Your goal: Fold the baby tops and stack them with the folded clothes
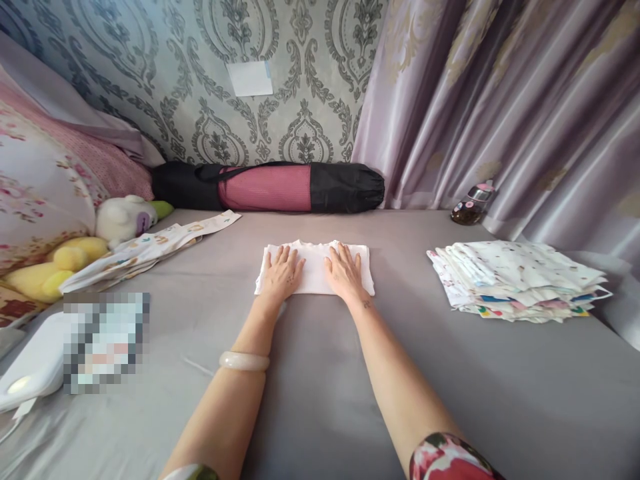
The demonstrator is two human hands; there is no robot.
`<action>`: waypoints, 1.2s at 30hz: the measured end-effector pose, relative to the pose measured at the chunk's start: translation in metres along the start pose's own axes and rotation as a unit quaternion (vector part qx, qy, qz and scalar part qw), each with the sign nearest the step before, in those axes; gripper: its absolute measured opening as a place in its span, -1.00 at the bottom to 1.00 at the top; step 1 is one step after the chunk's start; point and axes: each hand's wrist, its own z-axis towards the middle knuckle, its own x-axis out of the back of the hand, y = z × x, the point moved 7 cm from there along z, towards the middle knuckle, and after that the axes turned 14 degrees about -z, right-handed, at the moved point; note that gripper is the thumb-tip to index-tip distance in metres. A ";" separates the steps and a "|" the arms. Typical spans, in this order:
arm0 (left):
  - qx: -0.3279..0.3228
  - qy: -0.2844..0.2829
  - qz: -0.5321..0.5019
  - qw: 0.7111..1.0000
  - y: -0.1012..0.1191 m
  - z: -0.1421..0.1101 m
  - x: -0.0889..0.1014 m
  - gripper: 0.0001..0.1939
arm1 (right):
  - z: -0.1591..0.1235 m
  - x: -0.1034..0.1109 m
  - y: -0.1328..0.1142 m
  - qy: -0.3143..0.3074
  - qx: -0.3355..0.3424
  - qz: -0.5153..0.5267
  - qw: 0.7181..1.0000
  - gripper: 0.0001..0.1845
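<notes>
A small white folded garment (pixel 314 270) lies flat on the grey sheet (pixel 320 373), its long side running across in front of me. On its left part rests my left hand (pixel 283 272), palm down with the fingers spread. My right hand (pixel 345 270) presses flat on its right part, fingers apart as well. Neither hand grips the cloth. The garment's far edge looks uneven, with a ribbed neckline showing between the hands. A pale bangle (pixel 244 361) circles my left forearm.
To the right is a stack of folded printed clothes (pixel 520 277), with a small bottle (pixel 473 203) behind it. A black and pink rolled bag (pixel 265 187) lies along the wall. At left are patterned cloth (pixel 150 247), plush toys (pixel 125 217) and a white device (pixel 37 360).
</notes>
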 end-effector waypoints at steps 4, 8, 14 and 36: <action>-0.020 -0.043 -0.014 0.999 0.011 -0.003 -0.013 -0.44 | -0.002 -0.009 -0.005 -0.007 0.005 0.001 1.000 -0.45; -0.019 -0.050 -0.018 0.998 0.010 -0.004 -0.017 -0.42 | -0.002 -0.012 -0.004 -0.002 0.003 -0.004 1.000 -0.45; -0.021 -0.044 -0.016 0.999 0.008 -0.003 -0.016 -0.42 | -0.002 -0.011 -0.004 -0.003 0.004 -0.002 1.000 -0.45; -0.090 -0.040 -0.026 0.995 0.042 -0.012 -0.020 -0.49 | -0.011 -0.003 -0.029 0.014 0.102 0.034 0.994 -0.49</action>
